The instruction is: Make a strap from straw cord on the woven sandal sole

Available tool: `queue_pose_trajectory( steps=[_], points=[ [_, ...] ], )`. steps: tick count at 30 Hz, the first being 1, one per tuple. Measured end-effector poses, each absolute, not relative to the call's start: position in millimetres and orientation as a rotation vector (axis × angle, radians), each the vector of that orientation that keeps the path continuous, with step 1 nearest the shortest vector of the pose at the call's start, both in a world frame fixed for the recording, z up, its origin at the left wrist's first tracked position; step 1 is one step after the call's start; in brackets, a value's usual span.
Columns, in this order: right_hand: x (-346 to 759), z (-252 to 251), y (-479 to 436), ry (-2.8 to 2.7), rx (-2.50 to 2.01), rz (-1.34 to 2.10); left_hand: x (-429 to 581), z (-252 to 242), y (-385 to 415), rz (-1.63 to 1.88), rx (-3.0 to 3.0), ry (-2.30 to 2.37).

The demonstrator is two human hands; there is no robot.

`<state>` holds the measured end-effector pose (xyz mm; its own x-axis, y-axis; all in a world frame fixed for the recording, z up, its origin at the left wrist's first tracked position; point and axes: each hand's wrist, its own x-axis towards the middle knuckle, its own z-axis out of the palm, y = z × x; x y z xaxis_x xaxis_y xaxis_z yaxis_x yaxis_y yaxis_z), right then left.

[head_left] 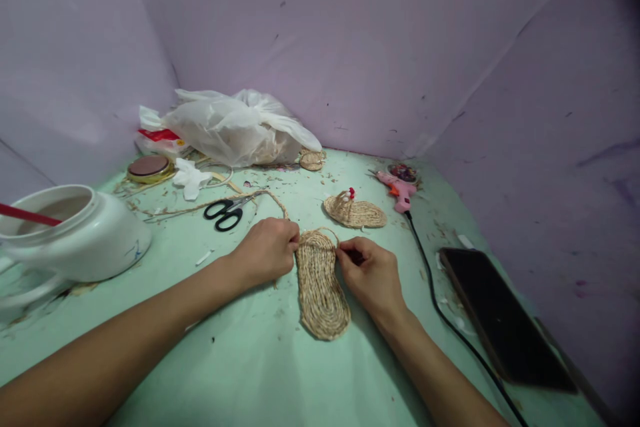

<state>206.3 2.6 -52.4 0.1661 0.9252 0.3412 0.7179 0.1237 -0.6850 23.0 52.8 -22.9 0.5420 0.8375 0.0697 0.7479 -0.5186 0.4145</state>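
Note:
A slipper sole of coiled straw braid (324, 293) lies flat in front of me, toe end away. My left hand (270, 248) is closed at its upper left edge, fingers pinched where a loose straw braid (278, 203) runs in from the left. My right hand (373, 275) is closed at the upper right edge, thumb and forefinger pinching the braid that crosses the sole. A thin loop of braid arches over the toe. What lies inside the fingertips is partly hidden. Beyond sits a small straw slipper (361, 213) with a red and white ornament.
Black-handled scissors (226, 212) lie left of my hands. A pink glue gun (397, 190) with a black cord (434, 293) and a phone (503, 320) are at right. A white pot (113, 233) stands at left; a plastic bag (235, 130) lies by the back wall.

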Motion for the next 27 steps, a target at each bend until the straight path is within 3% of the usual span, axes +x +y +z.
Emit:
queue_pose_trajectory(
  steps=[9,14,22,27],
  points=[
    [211.2,-60.2,4.2,-1.577,-1.623,0.438,21.8,-28.5,52.5,0.354,2.339,1.331],
    [210.9,-57.1,3.8,-1.562,-1.644,0.465,21.2,-29.6,51.0,0.448,2.577,1.366],
    [210.4,-55.6,3.7,-1.546,-1.658,0.507,19.6,-26.9,51.3,0.301,2.847,1.236],
    [210.9,-57.9,3.5,-1.570,-1.640,0.481,16.1,-26.7,56.9,0.328,2.617,1.162]
  ],
)
